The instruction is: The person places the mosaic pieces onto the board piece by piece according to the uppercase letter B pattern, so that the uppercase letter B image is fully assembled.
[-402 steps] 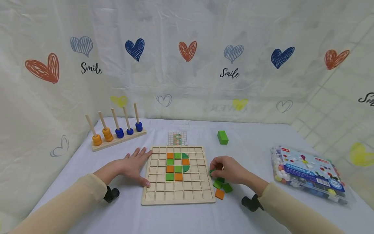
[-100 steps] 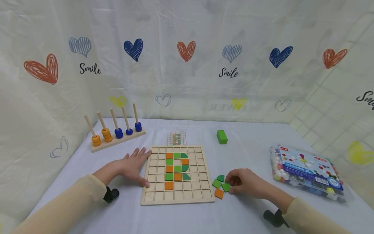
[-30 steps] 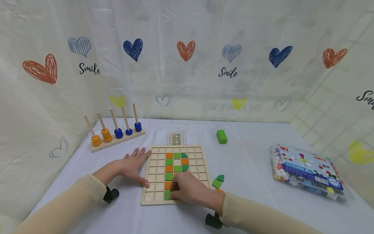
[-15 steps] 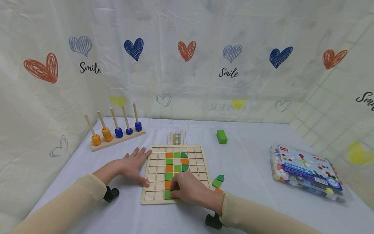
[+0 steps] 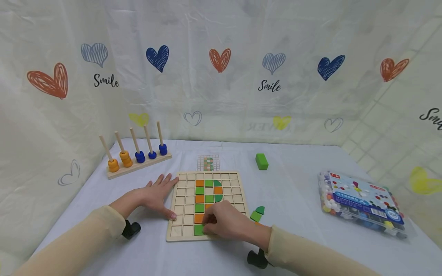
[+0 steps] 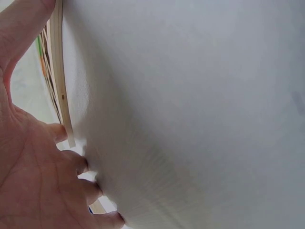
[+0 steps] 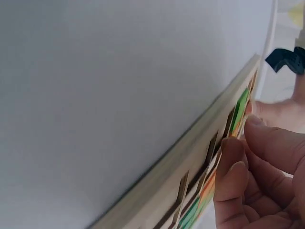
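Note:
A wooden grid board (image 5: 177, 230) lies flat, with orange, green and dark green rounded tiles in its cells. My left hand (image 5: 157, 196) rests spread at its left side, thumb on the edge; in the left wrist view the left hand (image 6: 33, 157) lies against the wooden rim. My right hand (image 5: 226, 221) is over the lower board, beside a green square tile (image 5: 198, 230) in the bottom row. The right wrist view shows the right hand (image 7: 267, 176) with thumb and fingertips apart, nothing seen between them, close to the green tile (image 7: 239, 112). This hand hides some middle cells.
Right of the board lie a green square (image 5: 256, 216), a dark green quarter-round tile (image 5: 260, 210) and a partly hidden orange tile. Behind are a pattern card (image 5: 208, 163), a green block (image 5: 262, 161) and a peg stacker (image 5: 139, 166). A clear plastic case (image 5: 362, 203) stands far right.
Over the longer span, a rounded tile, an orange tile and a green bottom-row tile joined the board, and the side pile shrank. Lately my right hand eased slightly right off the green tile.

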A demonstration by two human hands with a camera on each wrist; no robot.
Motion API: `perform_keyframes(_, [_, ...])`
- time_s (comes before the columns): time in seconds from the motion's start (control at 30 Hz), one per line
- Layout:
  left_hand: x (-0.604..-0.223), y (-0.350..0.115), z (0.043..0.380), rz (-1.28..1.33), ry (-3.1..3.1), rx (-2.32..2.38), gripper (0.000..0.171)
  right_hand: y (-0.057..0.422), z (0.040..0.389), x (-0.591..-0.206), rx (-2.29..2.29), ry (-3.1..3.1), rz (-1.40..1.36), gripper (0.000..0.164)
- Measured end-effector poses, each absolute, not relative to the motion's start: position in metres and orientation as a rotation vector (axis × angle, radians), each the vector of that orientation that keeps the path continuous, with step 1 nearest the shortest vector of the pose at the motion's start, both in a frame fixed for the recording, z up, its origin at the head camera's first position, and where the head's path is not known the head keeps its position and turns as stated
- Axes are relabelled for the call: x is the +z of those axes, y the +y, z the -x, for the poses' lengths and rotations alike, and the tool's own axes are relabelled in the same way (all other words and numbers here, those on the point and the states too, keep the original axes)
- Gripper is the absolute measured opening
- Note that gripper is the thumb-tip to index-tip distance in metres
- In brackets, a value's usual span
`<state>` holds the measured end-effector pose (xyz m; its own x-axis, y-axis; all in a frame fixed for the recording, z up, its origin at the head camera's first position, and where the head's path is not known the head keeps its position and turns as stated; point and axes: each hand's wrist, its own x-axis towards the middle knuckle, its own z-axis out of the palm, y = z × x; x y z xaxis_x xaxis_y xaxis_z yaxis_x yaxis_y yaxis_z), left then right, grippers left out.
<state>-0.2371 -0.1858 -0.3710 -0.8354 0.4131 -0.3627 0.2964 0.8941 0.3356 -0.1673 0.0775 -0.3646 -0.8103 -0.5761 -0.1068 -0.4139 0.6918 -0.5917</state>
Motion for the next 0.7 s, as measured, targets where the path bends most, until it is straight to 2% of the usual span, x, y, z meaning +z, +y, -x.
perform_keyframes(0.33, [-0.374, -0.187, 0.238, -0.516, 2.627, 0.375, 0.129, 0.121, 0.176, -0.358, -0.863, 2.678, 0.647, 0.002])
perform_keyframes(0.7, [-0.372, -0.187, 0.238, -0.522, 2.628, 0.370, 0.130, 0.184, 0.182, -0.352, -0.886, 2.807, 0.505, 0.010])
